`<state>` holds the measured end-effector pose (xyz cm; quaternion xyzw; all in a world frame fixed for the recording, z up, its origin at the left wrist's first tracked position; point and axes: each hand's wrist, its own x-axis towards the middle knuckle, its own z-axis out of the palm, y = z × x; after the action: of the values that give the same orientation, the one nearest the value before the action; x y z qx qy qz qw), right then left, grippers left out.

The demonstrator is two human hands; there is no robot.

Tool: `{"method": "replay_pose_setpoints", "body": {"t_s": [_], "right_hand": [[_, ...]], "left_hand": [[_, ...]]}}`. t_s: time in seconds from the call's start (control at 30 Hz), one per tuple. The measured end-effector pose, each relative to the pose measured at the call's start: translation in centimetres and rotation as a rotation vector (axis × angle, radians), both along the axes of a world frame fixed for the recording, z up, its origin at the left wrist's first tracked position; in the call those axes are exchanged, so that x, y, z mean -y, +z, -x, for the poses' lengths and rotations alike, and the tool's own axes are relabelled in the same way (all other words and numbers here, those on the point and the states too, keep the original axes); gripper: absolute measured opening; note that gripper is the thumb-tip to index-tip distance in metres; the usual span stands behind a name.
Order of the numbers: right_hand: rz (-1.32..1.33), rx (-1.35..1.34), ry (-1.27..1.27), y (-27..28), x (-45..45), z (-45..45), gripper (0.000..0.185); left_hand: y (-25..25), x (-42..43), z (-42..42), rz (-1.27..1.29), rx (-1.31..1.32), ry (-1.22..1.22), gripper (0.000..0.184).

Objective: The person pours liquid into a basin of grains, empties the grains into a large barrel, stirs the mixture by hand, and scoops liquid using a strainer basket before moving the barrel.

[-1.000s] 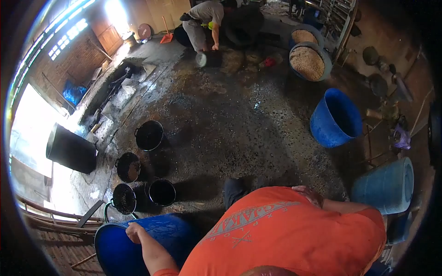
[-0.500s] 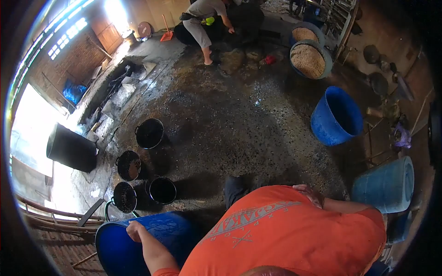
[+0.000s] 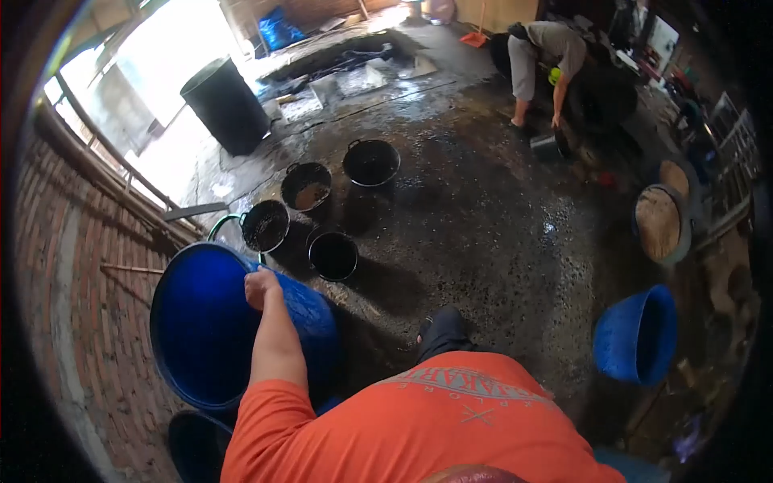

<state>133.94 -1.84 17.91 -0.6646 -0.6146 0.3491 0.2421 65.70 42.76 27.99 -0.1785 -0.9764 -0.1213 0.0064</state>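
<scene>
My left hand (image 3: 262,288) is closed around the near rim of a large blue barrel (image 3: 306,314) at my left. The barrel is tilted, with its mouth facing left, and its deep blue inside shows. My left arm reaches out straight to it. My right hand is out of sight beyond my orange shirt. Just past the barrel stand several black buckets; the nearest is a black bucket (image 3: 333,257), and beside it is another black bucket (image 3: 266,226) close to a green hose (image 3: 220,228).
A co-worker (image 3: 547,60) bends over at the back, one hand at a dark bucket (image 3: 547,148). A dark drum (image 3: 228,109) stands back left. At right are a blue tub (image 3: 636,334) and a tub of grain-like stuff (image 3: 658,223). The floor (image 3: 475,233) looks wet.
My view has swung left, and the barrel shows more fully, its mouth turned more toward me. My right hand has left the view. The co-worker now has a bucket at hand.
</scene>
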Motion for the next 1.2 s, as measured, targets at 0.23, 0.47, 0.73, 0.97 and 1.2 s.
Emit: {"method": "replay_pose_setpoints", "body": {"t_s": [0.23,0.47,0.73,0.97,1.2], "right_hand": [[0.018,0.011,-0.006,0.0,-0.7,-0.7,0.101],[-0.095,-0.037,0.095,0.3,2.8,0.8,0.104],[-0.127,-0.216,0.091,7.1,1.0,1.3,0.142],[-0.317,-0.02,0.164,10.7,-0.6,2.5,0.067],[-0.309,0.016,0.187,10.0,-0.4,1.9,0.074]], "left_hand": [[0.3,-0.4,-0.1,0.012,0.02,-0.012,0.049],[-2.8,-0.9,2.0,-0.013,0.04,-0.073,0.05],[-0.6,-0.3,-1.0,0.094,-0.059,-0.106,0.054],[0.5,-0.1,-1.6,0.092,-0.026,-0.114,0.054],[-0.4,-0.4,-0.9,0.095,-0.048,-0.101,0.054]]}}
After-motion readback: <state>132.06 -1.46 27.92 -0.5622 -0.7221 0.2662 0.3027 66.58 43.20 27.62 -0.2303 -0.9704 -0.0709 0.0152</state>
